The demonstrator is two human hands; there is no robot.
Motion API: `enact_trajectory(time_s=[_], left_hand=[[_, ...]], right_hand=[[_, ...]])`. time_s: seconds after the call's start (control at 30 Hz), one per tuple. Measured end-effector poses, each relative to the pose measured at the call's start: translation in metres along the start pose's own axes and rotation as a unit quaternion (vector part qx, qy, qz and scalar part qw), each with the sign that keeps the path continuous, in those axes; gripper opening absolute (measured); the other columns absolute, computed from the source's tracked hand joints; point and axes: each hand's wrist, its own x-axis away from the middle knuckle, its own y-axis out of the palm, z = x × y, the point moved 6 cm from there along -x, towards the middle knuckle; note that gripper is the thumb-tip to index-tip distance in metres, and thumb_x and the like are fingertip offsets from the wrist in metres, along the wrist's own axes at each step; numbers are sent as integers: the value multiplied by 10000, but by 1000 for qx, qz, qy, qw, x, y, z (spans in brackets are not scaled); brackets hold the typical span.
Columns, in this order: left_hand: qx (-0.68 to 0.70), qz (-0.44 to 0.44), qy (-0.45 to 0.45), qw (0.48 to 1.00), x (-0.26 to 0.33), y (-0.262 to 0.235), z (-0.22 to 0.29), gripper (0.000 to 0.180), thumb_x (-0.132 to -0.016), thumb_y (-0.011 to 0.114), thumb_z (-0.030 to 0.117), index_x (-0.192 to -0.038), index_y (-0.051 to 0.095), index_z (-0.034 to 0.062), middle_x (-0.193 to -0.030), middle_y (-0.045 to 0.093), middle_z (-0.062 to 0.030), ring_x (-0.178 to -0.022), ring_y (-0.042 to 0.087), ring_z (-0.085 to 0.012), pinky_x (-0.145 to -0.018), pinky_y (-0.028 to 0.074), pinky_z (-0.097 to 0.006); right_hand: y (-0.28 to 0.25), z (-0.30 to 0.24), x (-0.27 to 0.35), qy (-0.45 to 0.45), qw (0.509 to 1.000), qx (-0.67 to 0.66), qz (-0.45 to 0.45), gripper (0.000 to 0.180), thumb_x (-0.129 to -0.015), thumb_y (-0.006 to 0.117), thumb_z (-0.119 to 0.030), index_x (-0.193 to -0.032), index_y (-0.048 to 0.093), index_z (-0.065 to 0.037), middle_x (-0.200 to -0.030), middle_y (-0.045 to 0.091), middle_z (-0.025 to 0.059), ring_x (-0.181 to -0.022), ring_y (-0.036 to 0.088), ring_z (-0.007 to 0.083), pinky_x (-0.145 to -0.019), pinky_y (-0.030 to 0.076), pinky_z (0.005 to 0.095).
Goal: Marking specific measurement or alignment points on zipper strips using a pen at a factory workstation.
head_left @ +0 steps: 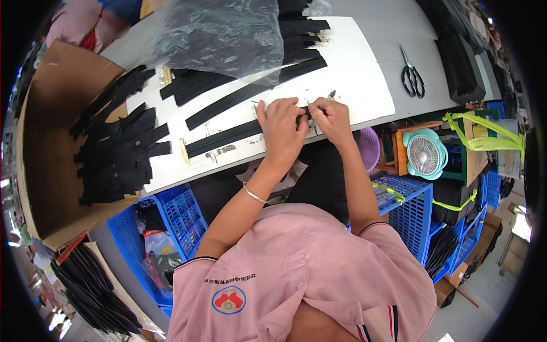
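Note:
A long black fabric strip [225, 139] lies on the white board [364, 74] before me. My left hand [283, 130] is over its right part, fingers bent down onto it, thumb and forefinger close to its end. Beside it my right hand [333, 121] is closed round a pen [329, 98], whose dark tip points up and away from the board. Its thumb and forefinger come down at the strip's right end; whether they also pinch the fabric is hidden. A second black strip [222, 109] lies slanted just beyond. Small dark marks show on the board near the hands.
Clear plastic sheeting [222, 40] covers more black strips at the back. On the left a cardboard box [35, 142] lies on its side beside piled black pieces [117, 159]. Black-handled scissors [411, 78] rest at the right. Blue crates [407, 205] and a turquoise fan [425, 154] stand below the table edge.

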Motion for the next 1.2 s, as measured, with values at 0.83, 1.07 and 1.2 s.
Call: enact_trajectory(time_s=[0.83,1.07,1.2], left_hand=[[-36,-47,-39,997,0,-99,-91,247,-970,626,98,-1197,722,80,-1322,666,-128,-1359,543,-316,-1228,257,-553],[-361,74,-84,926,38,-222,-168,362,-874,631,-13,-1217,693,84,-1363,626,-130,-1443,426,-353,-1238,175,-587],[-328,73,-75,939,30,-239,-177,217,-888,751,110,-1101,716,92,-1333,649,-81,-1433,446,-322,-1247,139,-594]], right_hand=[[-13,35,20,116,969,-175,129,166,-1014,643,-132,-954,722,1,-770,688,23,-624,551,44,-552,409,199],[-9,31,16,113,972,-176,108,171,-1017,645,-142,-948,722,-5,-751,671,14,-619,527,39,-554,397,200],[-9,34,17,110,972,-178,106,167,-1015,651,-144,-949,721,-8,-745,661,9,-622,523,37,-558,394,199]])
